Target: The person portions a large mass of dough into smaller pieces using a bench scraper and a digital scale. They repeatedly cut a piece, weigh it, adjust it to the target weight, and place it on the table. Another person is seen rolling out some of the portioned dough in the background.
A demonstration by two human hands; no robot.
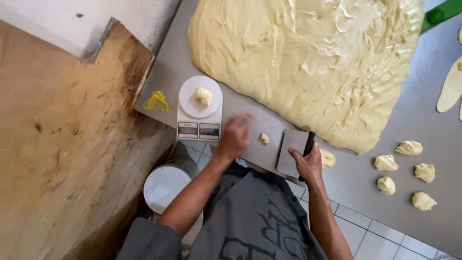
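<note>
Metal bench scraper (292, 156) with black handle, low in the middle of the frame, lying flat on the steel table (423, 120); right hand (307, 162) clamped on its handle, fingers curled together around the black grip; small lump of dough (327, 157) just beside that hand, at its right in the frame, touching the edge of the big slab; tiny scrap of dough (264, 138) on the table between the two hands, just left of the scraper; left hand (236, 135) hovering above the table near the scale, blurred, fingers seemingly loosely bent and empty, exact spread impossible to tell; white kitchen scale (199, 110) left of centre, round platform on top, one dough piece (204, 96) resting on it; yellow smear (157, 100) on the table corner left of the scale; huge pale slab of dough (308, 62) filling the upper middle and upper right of the frame, surface ridged and glossy; five portioned dough balls (386, 163) in a loose cluster at the right, well apart from the scraper; elongated flattened dough (451, 89) at the far right edge; green object (440, 12) in the upper right corner; white bucket lid (166, 187) below the table edge, lower left of centre; worn brown board (62, 144) across the left of the frame; grey apron (255, 216) at the bottom; tiled floor (370, 236) at lower right
</note>
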